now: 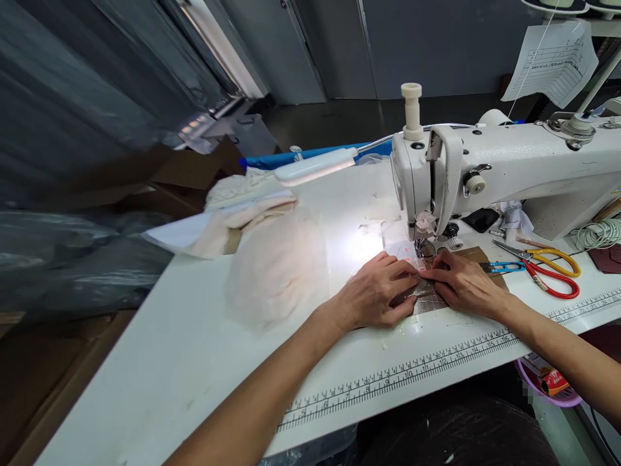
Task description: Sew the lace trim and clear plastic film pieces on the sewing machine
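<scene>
A white sewing machine [524,165] stands at the right of the table. Beneath its presser foot [420,247] lies a small piece of sheer fabric [403,251] with pale pink spots. My left hand [381,291] is bent over the metal plate left of the needle, its fingertips closed on the fabric's near edge. From the right, my right hand [466,283] pinches the same edge, thumb and forefinger almost touching the left fingertips. Much of the fabric is hidden by my fingers. A pale pink tulle bundle [279,275] rests farther left.
Right of my hands lie blue thread snips [504,267] and scissors [548,262] with red and yellow handles. A lamp [315,166] reaches over the table. Folded cloth [218,226] sits at the back left, near cardboard boxes [189,168]. A ruler strip [388,382] follows the front edge.
</scene>
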